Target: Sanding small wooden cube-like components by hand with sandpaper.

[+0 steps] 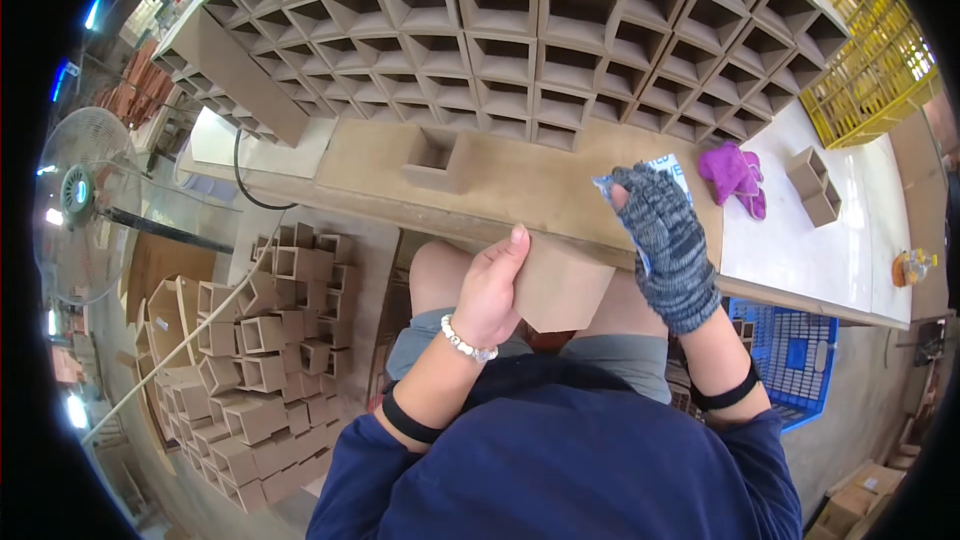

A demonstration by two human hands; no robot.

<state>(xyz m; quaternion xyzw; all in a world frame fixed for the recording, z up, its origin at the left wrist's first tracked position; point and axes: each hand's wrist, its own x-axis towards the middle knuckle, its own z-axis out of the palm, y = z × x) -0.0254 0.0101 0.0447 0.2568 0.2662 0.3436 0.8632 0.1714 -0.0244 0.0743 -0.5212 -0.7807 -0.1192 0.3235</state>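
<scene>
From the head camera, the workbench (560, 180) is my landmark. On its brown top stands one small square clay box (437, 158), open upward and empty. Behind it many rows of the same open boxes (520, 50) are stacked; I cannot count them exactly. On the white right part of the bench lie two more small boxes (812, 186) touching each other, and one pink cloth (733, 173) beside them. Below the bench, at its left, is a heap of empty boxes (255, 370) on the floor.

The bare left hand (488, 292) grips a plain brown clay piece (560, 285), held just at the near edge of the bench, over the knees. The right hand (665, 240), in one grey knitted glove, closes on a blue-white sheet (668, 168) resting on the bench edge.
</scene>
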